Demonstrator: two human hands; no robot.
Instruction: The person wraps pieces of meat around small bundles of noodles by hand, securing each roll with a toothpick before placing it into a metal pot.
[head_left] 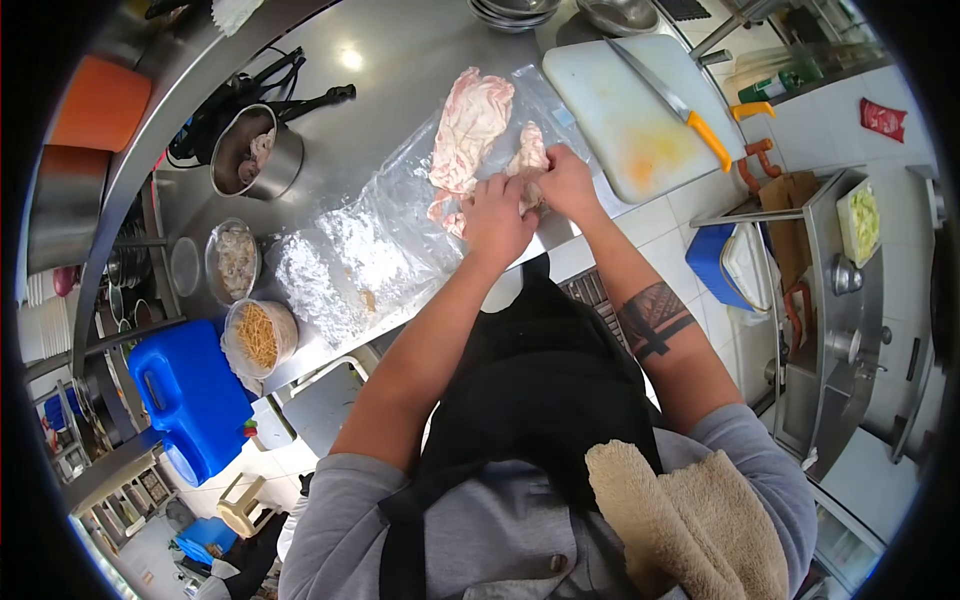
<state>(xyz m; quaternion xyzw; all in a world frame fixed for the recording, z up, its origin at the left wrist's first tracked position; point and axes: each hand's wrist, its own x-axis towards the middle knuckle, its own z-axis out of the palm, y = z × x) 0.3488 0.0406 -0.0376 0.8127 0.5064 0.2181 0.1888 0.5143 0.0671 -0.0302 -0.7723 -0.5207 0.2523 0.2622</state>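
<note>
My left hand (497,218) and my right hand (566,184) are close together at the counter's near edge. Between them they grip a piece of pale pink raw meat (528,150), its upper end sticking out above my fingers; my fingertips are partly hidden. A larger, wrinkled slab of raw meat (472,125) lies just beyond my left hand, with a ragged end beside that hand. Under the meat is a clear plastic sheet (398,178). White flour (372,247) is spread over the plastic to the left.
A white cutting board (590,85) with a yellow-handled knife (690,118) lies at right. At left stand a metal pot (290,165) with meat inside, a tub of food pieces (234,262), a tub of orange strips (258,335) and a blue jug (190,395).
</note>
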